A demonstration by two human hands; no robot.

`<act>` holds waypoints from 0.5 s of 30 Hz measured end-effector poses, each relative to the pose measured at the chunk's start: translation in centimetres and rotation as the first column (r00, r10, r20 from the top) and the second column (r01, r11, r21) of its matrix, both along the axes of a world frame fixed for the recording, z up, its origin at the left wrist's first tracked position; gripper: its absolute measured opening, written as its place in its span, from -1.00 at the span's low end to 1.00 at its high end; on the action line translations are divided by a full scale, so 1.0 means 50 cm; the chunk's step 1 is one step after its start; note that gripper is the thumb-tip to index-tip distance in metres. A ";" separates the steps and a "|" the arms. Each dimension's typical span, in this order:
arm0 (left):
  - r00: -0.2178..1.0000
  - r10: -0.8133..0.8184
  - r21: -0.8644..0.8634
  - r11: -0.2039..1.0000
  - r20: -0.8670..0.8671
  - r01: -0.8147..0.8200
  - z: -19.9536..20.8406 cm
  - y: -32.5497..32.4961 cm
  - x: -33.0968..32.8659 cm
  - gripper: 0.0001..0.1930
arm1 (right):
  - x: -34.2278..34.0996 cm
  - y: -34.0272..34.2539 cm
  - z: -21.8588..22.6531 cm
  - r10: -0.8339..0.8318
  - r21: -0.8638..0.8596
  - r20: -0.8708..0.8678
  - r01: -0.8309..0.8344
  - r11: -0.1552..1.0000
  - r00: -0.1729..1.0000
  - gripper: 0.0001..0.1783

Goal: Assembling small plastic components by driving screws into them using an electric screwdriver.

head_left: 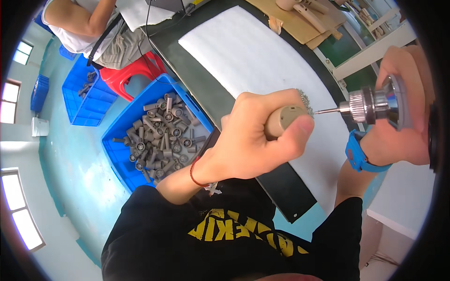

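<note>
My left hand (248,136), with a thin red cord at its wrist, is closed around a tan plastic housing (280,122) whose rounded end shows between finger and thumb. The rest of that piece is hidden by the fingers. To the right, my right hand (398,133), wearing a blue wrist strap (356,152), grips a power screwdriver (363,105) with a metal collar. Its thin bit points left, the tip appearing near a pile of small metal screws (305,99) just beyond my left hand. Whether the tip touches a screw, I cannot tell.
A white padded mat (234,47) covers much of the dark table (187,63). Left of it stands a blue bin (115,154) of grey-brown plastic parts. Another person (89,28) sits on a red stool (122,79). Cardboard (262,9) with tan parts lies at the far end.
</note>
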State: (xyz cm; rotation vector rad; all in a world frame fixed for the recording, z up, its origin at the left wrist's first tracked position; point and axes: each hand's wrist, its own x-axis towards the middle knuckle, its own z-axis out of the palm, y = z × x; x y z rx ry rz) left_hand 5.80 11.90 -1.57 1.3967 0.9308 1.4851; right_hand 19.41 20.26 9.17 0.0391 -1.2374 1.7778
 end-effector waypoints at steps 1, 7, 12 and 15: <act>1.000 -0.004 0.046 0.999 0.005 0.004 -0.001 0.003 0.002 -0.84 | 0.002 0.005 -0.002 -0.003 0.000 0.004 0.003 1.000 1.000 -0.82; 0.999 -0.017 0.019 1.000 -0.051 0.018 -0.005 -0.001 0.006 -0.80 | 0.085 0.031 -0.009 0.016 0.011 0.033 -0.017 1.000 0.999 -0.86; 0.999 -0.002 -0.092 0.996 -0.044 -0.002 0.005 0.007 0.023 -0.80 | 0.086 0.031 -0.009 0.018 0.028 0.060 -0.020 0.999 0.998 -0.89; 0.997 0.026 -0.077 0.997 -0.071 -0.031 -0.001 0.013 0.032 -0.79 | 0.062 0.028 -0.018 0.037 0.033 0.064 -0.039 0.999 0.997 -0.90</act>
